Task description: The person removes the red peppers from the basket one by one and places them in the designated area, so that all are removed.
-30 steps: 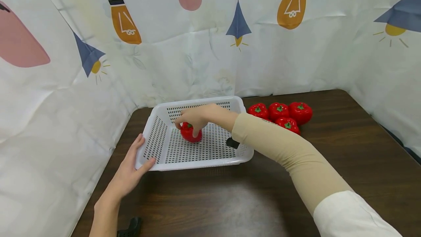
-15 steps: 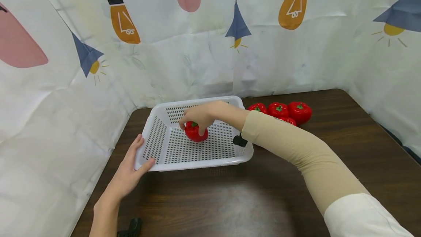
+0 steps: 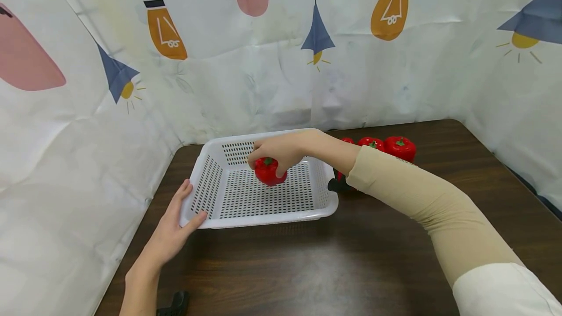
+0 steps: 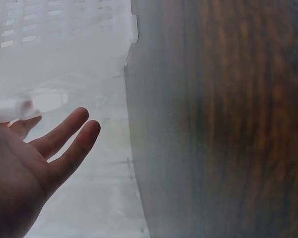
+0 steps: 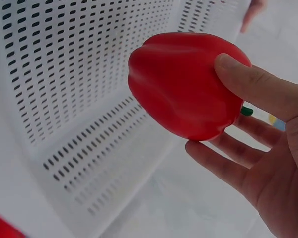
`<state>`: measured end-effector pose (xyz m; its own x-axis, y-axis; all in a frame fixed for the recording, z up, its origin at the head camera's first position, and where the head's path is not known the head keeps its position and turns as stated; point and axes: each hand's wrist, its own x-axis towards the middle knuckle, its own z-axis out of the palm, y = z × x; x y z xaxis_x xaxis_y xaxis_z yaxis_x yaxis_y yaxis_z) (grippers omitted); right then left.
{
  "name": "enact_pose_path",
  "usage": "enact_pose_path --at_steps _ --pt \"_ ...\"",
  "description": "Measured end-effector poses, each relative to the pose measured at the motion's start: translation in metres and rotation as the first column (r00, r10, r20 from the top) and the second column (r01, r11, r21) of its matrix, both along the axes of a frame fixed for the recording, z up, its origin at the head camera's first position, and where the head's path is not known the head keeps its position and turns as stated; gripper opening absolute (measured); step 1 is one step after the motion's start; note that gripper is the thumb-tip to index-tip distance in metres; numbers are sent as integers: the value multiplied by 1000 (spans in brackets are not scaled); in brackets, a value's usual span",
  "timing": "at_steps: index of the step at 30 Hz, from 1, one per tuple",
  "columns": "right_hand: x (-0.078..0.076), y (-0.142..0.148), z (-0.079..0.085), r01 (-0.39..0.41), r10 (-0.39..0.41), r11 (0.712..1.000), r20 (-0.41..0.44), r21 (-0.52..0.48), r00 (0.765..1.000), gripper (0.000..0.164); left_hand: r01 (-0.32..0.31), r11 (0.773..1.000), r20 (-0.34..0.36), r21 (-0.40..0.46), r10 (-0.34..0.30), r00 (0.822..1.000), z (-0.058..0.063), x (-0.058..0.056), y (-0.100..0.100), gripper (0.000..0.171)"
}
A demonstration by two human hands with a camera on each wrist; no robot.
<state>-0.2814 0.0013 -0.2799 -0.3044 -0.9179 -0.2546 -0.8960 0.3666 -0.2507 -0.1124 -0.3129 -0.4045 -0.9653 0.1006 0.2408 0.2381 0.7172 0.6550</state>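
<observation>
A red bell pepper (image 3: 270,171) with a green stem is held by my right hand (image 3: 283,152) over the inside of the white perforated basket (image 3: 263,219). In the right wrist view, the thumb lies on one side of the bell pepper (image 5: 184,84) and the fingers are on the other. My left hand (image 3: 173,228) rests at the basket's near left corner, thumb on the front rim and fingers along the left side. The left wrist view shows that hand's fingers (image 4: 72,148) spread and fairly straight, partly behind the basket wall (image 4: 54,59).
More red bell peppers (image 3: 400,148) sit on the dark wooden table (image 3: 307,272) right of the basket, partly hidden by my right sleeve. A printed white cloth (image 3: 263,87) hangs behind the table. A black strap piece (image 3: 175,304) is at the left wrist.
My right hand has moved rightward and slightly up across the basket, carrying the bell pepper with it. The forearm now covers more of the peppers on the table. The left hand stays put.
</observation>
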Motion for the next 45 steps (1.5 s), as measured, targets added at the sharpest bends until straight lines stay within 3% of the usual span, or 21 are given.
enact_pose_path --at_steps 9,18,33,45 --pt "0 31 12 50 -48 997 36 -54 998 67 -3 1000 1 0 3 1000 -1 0 1 82" --pt "-1 73 25 110 -102 983 60 -149 993 60 -13 1000 10 -14 13 1000 -1 0 2 83" --pt "-3 126 36 172 -175 955 11 -242 985 58 -11 1000 -4 -3 11 1000 1 -1 4 82" --pt "4 163 35 210 -226 934 -20 -290 974 58 -7 1000 8 -6 7 1000 -1 1 1 82"
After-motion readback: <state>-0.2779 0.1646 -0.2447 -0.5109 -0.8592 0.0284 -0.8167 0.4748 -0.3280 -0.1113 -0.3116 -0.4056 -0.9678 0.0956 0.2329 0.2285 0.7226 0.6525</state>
